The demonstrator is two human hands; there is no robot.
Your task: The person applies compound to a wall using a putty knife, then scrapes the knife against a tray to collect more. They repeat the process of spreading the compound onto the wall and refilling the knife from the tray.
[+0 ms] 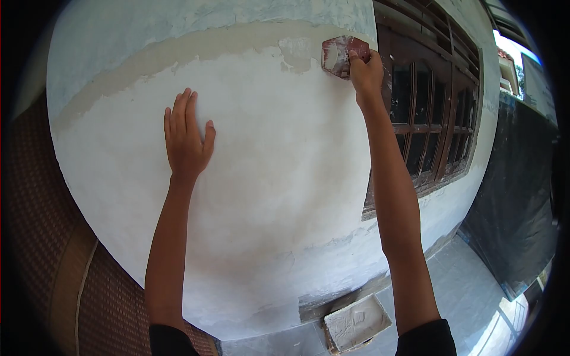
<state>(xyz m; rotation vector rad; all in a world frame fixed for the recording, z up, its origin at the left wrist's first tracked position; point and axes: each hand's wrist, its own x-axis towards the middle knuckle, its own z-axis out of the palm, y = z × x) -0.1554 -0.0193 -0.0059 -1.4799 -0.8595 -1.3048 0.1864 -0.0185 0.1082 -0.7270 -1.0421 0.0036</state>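
Note:
Flat against the white wall (267, 160) rests my left hand (188, 133), fingers stretched upward and thumb apart, holding nothing. High on the right, my right hand (366, 74) grips a red putty scraper (338, 56) smeared with white paste. The scraper is close to the wall, beside the dark window frame; whether its edge touches cannot be made out. A beige-grey band (237, 41) of rougher surface crosses the upper wall, with a paler smeared patch (295, 53) just left of the scraper.
A tray of whitish paste (356, 323) sits on the grey tiled floor (451, 279) below. The brown wooden window (436, 113) stands to the right, a dark sheet (504, 190) beyond it. Woven panels (113, 296) line the left side.

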